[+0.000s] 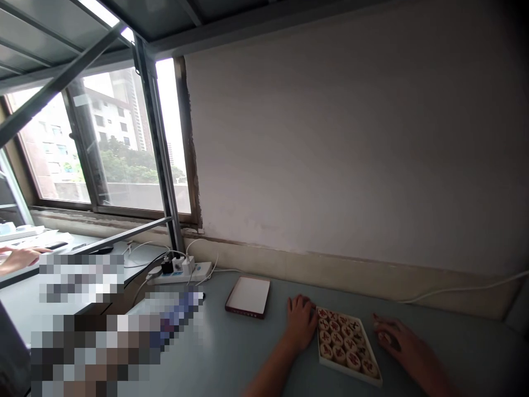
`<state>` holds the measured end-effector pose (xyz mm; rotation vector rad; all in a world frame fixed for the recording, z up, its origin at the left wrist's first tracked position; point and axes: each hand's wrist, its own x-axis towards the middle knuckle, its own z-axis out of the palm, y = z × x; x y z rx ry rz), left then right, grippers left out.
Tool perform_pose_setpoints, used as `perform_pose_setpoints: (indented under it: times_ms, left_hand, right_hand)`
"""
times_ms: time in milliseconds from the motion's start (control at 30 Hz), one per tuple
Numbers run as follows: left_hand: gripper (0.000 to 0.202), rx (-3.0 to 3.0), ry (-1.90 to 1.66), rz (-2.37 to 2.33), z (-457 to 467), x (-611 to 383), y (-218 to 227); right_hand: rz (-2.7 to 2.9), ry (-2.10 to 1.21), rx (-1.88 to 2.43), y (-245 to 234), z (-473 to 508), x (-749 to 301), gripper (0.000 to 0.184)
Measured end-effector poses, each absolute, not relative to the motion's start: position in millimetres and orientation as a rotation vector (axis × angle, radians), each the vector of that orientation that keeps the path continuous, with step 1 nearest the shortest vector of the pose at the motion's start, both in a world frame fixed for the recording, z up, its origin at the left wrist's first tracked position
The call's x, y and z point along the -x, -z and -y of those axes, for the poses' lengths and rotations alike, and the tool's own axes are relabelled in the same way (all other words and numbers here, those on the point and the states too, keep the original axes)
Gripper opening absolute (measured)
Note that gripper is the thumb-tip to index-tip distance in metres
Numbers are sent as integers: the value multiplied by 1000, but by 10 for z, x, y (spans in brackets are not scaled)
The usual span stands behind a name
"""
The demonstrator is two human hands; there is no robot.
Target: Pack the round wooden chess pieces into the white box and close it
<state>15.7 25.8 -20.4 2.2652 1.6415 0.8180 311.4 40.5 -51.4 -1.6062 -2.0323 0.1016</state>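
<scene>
A shallow white tray (350, 373) lies on the desk at the lower right. Rows of round wooden Chinese chess pieces (353, 361) fill it, mostly marked in red, some in a darker colour. Against the tray's left edge, near its far corner, rests my left hand (302, 322), fingers loosely bent and apart on the desk. To the right of the tray is my right hand (399, 342), its thumb and fingers curved around a single Chinese chess piece (385, 338). Shadow makes its exact grip hard to see.
A dark red box lid (248, 298) with a pale inside lies left of my hands. Behind it stands a power strip (182, 273) with plugs and cables. A metal bed-frame post (159, 149) rises by the window. At far left is another person's hand (20, 258). Blurred patches cover the lower left.
</scene>
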Motion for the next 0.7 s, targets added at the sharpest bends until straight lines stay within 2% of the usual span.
perform_pose_setpoints:
  times_ms: [267,700]
  left_hand:
    - [33,-2275,-798,-1661,-235,-161,185]
    - [35,-2285,-816,-1643,-223,-161,179]
  right_hand:
    - [2032,-254,1505,585,-430,-3133,38]
    - [2272,-651,1330,53,25,-2541,28]
